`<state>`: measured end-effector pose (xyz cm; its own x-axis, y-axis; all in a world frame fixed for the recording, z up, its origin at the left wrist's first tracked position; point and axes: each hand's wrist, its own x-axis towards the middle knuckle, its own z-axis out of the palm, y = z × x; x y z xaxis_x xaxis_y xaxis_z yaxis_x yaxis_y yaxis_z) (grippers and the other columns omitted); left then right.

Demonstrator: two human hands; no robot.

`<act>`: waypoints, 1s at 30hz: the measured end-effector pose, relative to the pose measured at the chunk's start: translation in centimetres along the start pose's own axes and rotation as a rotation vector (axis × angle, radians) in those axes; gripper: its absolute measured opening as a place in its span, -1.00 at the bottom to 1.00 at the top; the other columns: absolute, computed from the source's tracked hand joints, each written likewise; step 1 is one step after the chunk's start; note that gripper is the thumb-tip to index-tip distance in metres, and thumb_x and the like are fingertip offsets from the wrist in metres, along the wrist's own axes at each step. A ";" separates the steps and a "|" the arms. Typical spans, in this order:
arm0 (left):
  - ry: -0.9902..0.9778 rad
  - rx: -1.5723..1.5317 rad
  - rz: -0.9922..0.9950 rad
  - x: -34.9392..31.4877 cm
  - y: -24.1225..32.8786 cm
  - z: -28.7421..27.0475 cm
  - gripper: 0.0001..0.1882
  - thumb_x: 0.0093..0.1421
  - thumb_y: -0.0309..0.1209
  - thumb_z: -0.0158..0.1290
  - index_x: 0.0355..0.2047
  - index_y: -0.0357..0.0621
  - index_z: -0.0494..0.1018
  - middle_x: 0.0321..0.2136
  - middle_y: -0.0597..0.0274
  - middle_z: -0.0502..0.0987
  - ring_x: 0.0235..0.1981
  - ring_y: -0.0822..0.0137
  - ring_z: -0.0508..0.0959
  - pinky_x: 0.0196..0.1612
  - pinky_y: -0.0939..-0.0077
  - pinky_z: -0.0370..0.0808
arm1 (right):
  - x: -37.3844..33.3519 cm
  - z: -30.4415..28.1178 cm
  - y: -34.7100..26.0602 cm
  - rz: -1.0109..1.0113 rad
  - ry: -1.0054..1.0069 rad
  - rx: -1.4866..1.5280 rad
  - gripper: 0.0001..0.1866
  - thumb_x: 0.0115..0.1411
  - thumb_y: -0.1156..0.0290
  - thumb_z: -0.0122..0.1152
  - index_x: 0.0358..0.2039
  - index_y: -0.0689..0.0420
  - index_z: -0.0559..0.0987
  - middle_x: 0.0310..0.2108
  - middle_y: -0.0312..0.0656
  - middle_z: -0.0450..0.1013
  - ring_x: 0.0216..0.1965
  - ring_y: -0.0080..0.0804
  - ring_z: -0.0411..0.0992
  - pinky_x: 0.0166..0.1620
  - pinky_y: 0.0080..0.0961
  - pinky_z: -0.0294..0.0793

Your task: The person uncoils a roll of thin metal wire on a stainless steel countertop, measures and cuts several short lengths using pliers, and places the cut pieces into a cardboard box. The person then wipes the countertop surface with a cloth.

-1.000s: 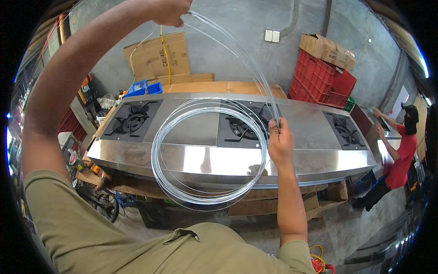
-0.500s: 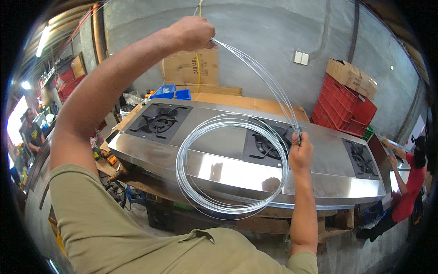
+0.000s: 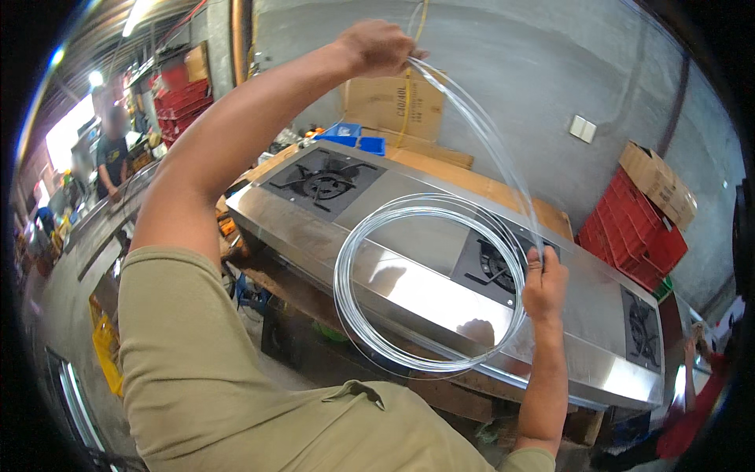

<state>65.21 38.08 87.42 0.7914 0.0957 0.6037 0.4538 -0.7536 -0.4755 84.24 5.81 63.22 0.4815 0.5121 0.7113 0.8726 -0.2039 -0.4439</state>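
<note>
Metal wire coil [image 3: 344,287] still gripped by right hand [image 3: 544,285], raised strands [image 3: 489,130] still pinched by left hand [image 3: 381,47], view turned leftward

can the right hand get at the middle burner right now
Probably not freely: the right hand looks closed on the wire coil, which hangs partly in front of the middle burner.

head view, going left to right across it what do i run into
A person in a dark shirt, stacked red crates, the leftmost burner, the wire coil, the right hand, a white wall switch, the rightmost burner.
</note>
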 end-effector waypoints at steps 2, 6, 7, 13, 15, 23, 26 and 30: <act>0.069 -0.044 0.002 -0.2 0.7 -0.1 -0.67 0.18 -0.08 0.06 -0.46 -0.06 0.60 -0.50 -0.03 0.59 -0.41 -0.08 0.60 -0.32 0.08 0.54 | 0.8 0.6 1.3 -0.004 0.074 -0.035 -0.69 0.32 0.21 0.05 -0.40 0.22 0.40 -0.58 0.17 0.42 -0.50 0.26 0.41 -0.42 0.01 0.32; -0.040 -0.037 -0.147 -1.1 3.3 -0.1 -0.66 0.10 -0.12 0.05 -0.28 -0.06 0.61 -0.38 0.01 0.63 -0.26 0.01 0.62 -0.21 0.13 0.56 | 3.8 0.9 4.9 -0.095 0.202 -0.167 -0.75 0.32 0.30 0.03 -0.23 0.26 0.43 -0.35 0.20 0.47 -0.30 0.26 0.43 -0.24 -0.02 0.39; -0.035 -0.065 -0.158 -1.5 3.8 -0.1 -0.66 0.09 -0.11 0.06 -0.29 -0.07 0.61 -0.38 0.01 0.63 -0.26 0.01 0.63 -0.21 0.13 0.56 | 4.8 1.0 5.6 -0.132 0.222 -0.194 -0.76 0.31 0.33 0.02 -0.19 0.27 0.43 -0.28 0.21 0.49 -0.24 0.26 0.44 -0.18 -0.02 0.40; -0.091 -0.116 -0.224 -3.9 5.6 0.9 -0.66 0.10 -0.10 0.07 -0.33 -0.09 0.62 -0.37 0.00 0.63 -0.26 0.00 0.62 -0.18 0.16 0.57 | 8.3 1.8 6.6 0.001 0.137 -0.394 -0.77 0.28 0.41 0.02 -0.10 0.23 0.46 -0.17 0.11 0.51 -0.15 0.13 0.47 -0.10 -0.05 0.42; -0.098 -0.117 -0.270 -4.7 5.5 1.0 -0.64 0.12 -0.07 0.08 -0.34 -0.10 0.62 -0.40 -0.02 0.62 -0.30 -0.03 0.62 -0.21 0.14 0.57 | 8.4 2.8 5.9 -0.005 0.217 -0.358 -0.76 0.27 0.40 0.04 -0.08 0.19 0.47 -0.19 0.09 0.52 -0.18 0.10 0.48 -0.13 -0.05 0.43; -0.173 -0.084 -0.299 -8.6 3.1 3.1 -0.63 0.08 -0.06 0.07 -0.34 -0.09 0.63 -0.37 0.02 0.63 -0.26 -0.02 0.62 -0.19 0.13 0.56 | 9.0 6.2 5.3 -0.043 0.152 -0.306 -0.78 0.28 0.28 0.03 -0.16 0.13 0.46 -0.38 0.11 0.54 -0.28 0.19 0.51 -0.29 0.00 0.42; -0.192 -0.080 -0.301 -10.9 2.0 5.2 -0.66 0.12 -0.10 0.03 -0.43 -0.10 0.62 -0.48 -0.10 0.60 -0.37 -0.10 0.62 -0.26 0.05 0.56 | 9.1 7.7 5.5 -0.090 0.053 -0.237 -0.81 0.28 0.29 0.03 -0.24 0.15 0.44 -0.42 0.14 0.51 -0.34 0.25 0.48 -0.33 0.01 0.40; -0.191 -0.198 -0.327 -14.1 0.2 9.0 -0.69 0.08 -0.14 0.03 -0.37 -0.09 0.59 -0.50 -0.09 0.59 -0.40 -0.12 0.60 -0.27 0.02 0.54 | 9.4 11.2 5.1 -0.193 -0.010 -0.262 -0.81 0.26 0.32 0.04 -0.30 0.20 0.42 -0.44 0.18 0.48 -0.31 0.26 0.45 -0.29 0.00 0.38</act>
<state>57.87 42.39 73.07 0.6892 0.4547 0.5641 0.6204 -0.7725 -0.1353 92.27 18.91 61.58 0.3051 0.5700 0.7629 0.9399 -0.3090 -0.1450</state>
